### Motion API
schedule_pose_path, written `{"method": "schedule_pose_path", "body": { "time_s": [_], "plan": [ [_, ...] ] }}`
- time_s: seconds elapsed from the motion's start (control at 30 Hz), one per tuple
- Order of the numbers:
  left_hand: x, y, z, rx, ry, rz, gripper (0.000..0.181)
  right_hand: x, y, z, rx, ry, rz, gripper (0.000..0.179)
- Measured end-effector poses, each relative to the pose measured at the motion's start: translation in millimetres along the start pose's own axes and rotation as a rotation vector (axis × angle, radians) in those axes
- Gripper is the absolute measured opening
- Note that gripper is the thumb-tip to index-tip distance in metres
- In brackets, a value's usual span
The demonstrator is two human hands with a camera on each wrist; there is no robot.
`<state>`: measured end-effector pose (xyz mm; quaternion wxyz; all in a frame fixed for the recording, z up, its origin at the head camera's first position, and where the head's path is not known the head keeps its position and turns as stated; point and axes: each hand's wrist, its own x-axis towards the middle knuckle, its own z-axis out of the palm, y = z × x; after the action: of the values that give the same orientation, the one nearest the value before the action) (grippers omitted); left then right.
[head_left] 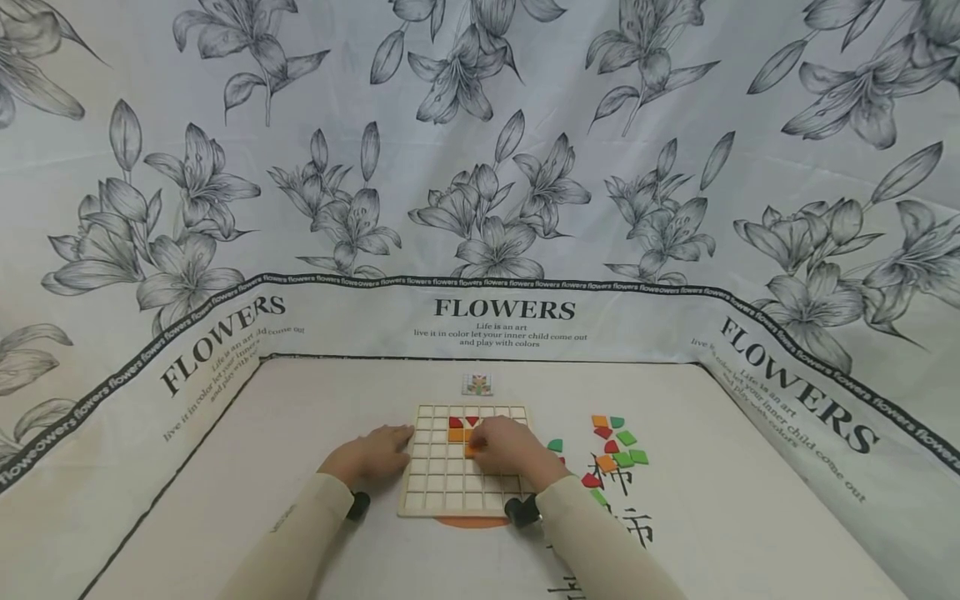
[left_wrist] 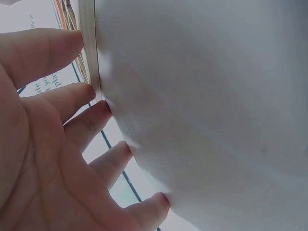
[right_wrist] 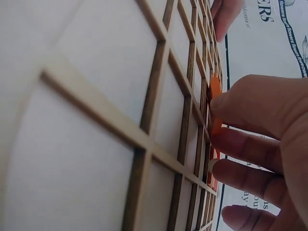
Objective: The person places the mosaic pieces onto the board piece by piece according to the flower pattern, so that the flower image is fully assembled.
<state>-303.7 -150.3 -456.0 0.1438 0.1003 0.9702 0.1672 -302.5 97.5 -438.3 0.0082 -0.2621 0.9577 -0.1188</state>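
A wooden grid board (head_left: 438,493) with square cells lies in front of me. In its upper part sit a red quarter-round tile (head_left: 455,422), a red triangular tile (head_left: 472,421) and an orange square tile (head_left: 455,435). My right hand (head_left: 504,442) is over the board's middle, pinching an orange tile (right_wrist: 216,86) between thumb and forefinger; the hand partly hides the tiles beside it. At the board's left edge rests my left hand (head_left: 375,454). Its fingers are extended, the thumb and forefinger tips right at the wooden rim (left_wrist: 89,48) in the left wrist view.
Right of the board lie several loose tiles, among them a green square (head_left: 638,457), a red one (head_left: 591,481) and an orange square (head_left: 600,422). A small pattern card (head_left: 477,384) lies behind the board. Flower-printed cloth (head_left: 495,321) surrounds the table.
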Motion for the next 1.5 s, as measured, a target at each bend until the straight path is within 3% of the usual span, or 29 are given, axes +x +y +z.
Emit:
{"method": "schedule_pose_path", "body": {
  "time_s": [0.9,1.1,1.3,1.5],
  "plan": [
    [-2.1,3.2,-4.2,0.002,-0.010,-0.014,0.059,-4.9,2,-7,0.077,0.023,0.056,0.018],
    [-1.4,2.2,-3.9,0.010,-0.012,-0.015,0.059,-10.0,16,-17,0.062,0.019,0.133,0.018],
    [-1.5,1.9,-4.3,0.014,-0.014,-0.021,0.059,-19.4,31,-30,0.023,0.027,0.141,0.017],
    [-2.8,1.3,-5.7,0.019,-0.013,0.003,0.058,-26.5,46,-34,0.067,-0.003,0.282,0.020]
  ]
}}
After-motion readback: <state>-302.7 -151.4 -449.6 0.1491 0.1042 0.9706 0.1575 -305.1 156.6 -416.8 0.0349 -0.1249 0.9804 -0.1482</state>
